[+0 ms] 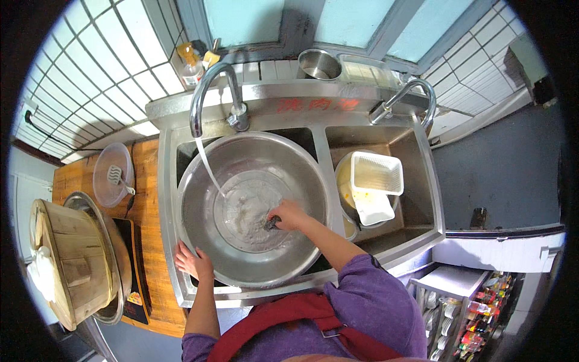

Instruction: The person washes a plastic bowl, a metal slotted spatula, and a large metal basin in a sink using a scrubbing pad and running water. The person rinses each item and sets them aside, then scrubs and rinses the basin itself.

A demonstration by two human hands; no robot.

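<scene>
My right hand [288,215] is inside a large round stainless steel basin [312,181], with a dark steel-wool scourer [272,222] in its fingers. The scourer is low in the basin, at the churned shallow water [246,212]. From the tall gooseneck faucet [195,108], a stream of water [207,163] runs into the basin. My left hand [193,261] lies at the basin's lower left rim, its fingers spread towards the sink's edge; whether it grips the rim is unclear. The basin sits over the left bowl of a steel double sink [322,140].
A white plastic basket [377,174] and a white dish [375,210] sit on containers in the right bowl, near a second faucet [402,99]. On the left wooden counter [154,271] are a wooden steamer bucket [77,262] and a plastic bowl [111,181]. A steel pot [320,64] stands behind.
</scene>
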